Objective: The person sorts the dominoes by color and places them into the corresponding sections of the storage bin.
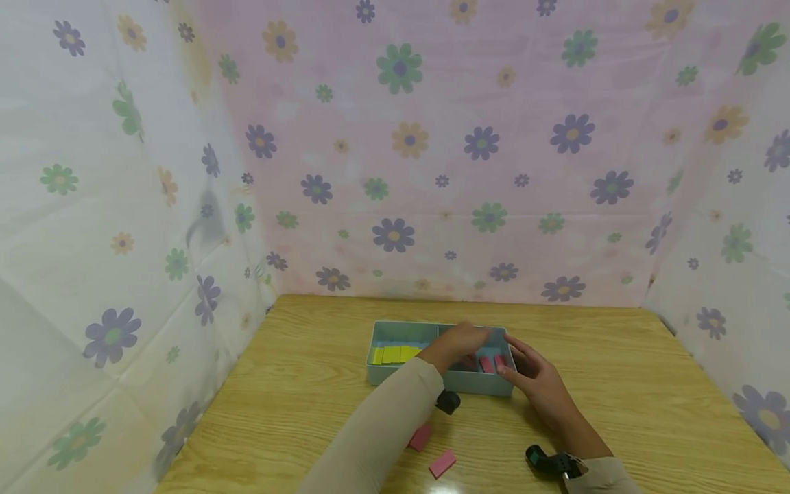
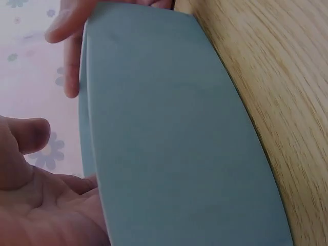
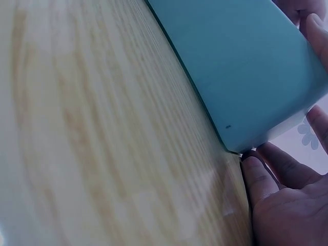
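One box, two hands, pink and yellow blocks

One pale blue box [image 1: 407, 376] sits on the table [image 1: 296, 391], with at least one divider showing. At least three yellow blocks [image 1: 391, 355] lie in its left part; two pink blocks [image 1: 486, 364] show clearly toward its right end, beside a shaded patch too dark to count. Two loose pink pieces [image 1: 442, 464] lie on the wood in front, one partly behind the left sleeve [image 1: 382, 425].

The left hand [image 1: 464, 342] reaches into the box; its thumb stands apart, but I cannot tell what its hidden fingers do. The right hand [image 1: 538, 381] grips the box's right end, thumb and forefinger spread.

Only the left wrist view reveals the left palm; only the right wrist view shows one dark speck [image 3: 228, 126] on the box's outer wall. Two black wrist devices [image 1: 448, 402] and flowered sheeting [image 1: 395, 137] appear in the head view.
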`<state>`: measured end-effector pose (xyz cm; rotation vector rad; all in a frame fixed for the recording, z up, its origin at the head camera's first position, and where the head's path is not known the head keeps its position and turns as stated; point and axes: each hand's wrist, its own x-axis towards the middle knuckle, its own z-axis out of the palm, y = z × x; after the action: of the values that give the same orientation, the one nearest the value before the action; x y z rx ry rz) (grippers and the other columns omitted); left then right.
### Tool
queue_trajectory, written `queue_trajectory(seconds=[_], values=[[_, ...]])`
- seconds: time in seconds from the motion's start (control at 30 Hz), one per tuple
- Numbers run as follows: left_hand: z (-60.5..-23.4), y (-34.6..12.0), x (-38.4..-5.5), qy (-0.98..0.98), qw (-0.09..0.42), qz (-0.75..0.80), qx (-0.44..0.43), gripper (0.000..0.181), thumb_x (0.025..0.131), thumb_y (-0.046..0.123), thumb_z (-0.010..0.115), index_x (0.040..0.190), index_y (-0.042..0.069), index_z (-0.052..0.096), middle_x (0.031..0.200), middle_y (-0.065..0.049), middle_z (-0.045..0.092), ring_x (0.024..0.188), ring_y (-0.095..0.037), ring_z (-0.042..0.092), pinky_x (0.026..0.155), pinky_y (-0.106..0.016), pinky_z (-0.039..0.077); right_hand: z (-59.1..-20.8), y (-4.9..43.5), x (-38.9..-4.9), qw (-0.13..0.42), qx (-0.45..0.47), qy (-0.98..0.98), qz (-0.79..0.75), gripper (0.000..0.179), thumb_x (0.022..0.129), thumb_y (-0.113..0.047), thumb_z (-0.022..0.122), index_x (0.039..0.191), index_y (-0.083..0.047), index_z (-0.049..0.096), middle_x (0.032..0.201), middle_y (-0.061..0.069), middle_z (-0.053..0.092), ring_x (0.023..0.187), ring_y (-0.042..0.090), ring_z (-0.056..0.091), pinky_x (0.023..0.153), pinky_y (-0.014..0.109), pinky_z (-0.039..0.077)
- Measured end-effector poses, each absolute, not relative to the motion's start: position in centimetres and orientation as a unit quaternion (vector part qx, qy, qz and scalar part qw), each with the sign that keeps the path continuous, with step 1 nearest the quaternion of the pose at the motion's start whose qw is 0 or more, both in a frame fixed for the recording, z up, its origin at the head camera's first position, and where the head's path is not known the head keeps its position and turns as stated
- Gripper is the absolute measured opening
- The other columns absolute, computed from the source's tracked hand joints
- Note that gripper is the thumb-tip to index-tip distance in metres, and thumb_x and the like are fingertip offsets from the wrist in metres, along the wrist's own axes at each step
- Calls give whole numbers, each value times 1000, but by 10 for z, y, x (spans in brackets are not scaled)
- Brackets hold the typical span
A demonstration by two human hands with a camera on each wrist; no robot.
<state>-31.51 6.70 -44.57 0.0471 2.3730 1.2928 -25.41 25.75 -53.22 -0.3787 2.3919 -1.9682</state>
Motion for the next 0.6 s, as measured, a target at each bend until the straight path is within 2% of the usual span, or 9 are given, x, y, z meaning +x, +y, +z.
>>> queue_trajectory(seconds=[0.07,0.2,0.4,0.6], values=[[-444,68,-314,843,235,484,12,68,104,56,52,151,7,51,134,-14,65,100,-33,71,91,-49,59,-533,258,-254,10,-124,765,-631,71,103,-24,66,165,-19,30,164,28,31,150,49,33,95,11,47],[-440,72,-312,833,245,496,9,67,104,59,50,150,10,55,143,-13,62,102,-34,72,89,-48,60,-534,258,-255,8,-127,766,-630,71,104,-24,66,165,-20,30,165,28,31,150,48,33,96,11,47],[-437,77,-308,823,234,517,-4,67,105,57,49,146,6,58,134,-18,67,99,-38,73,85,-49,61,-535,258,-256,6,-128,766,-630,71,104,-24,66,165,-20,30,165,27,32,150,48,34,96,10,47],[-440,81,-310,823,229,519,-9,68,104,57,51,145,4,58,128,-23,68,109,-38,70,88,-49,60,-534,258,-255,6,-122,769,-627,72,103,-24,67,165,-19,30,164,28,32,149,49,35,95,11,48]])
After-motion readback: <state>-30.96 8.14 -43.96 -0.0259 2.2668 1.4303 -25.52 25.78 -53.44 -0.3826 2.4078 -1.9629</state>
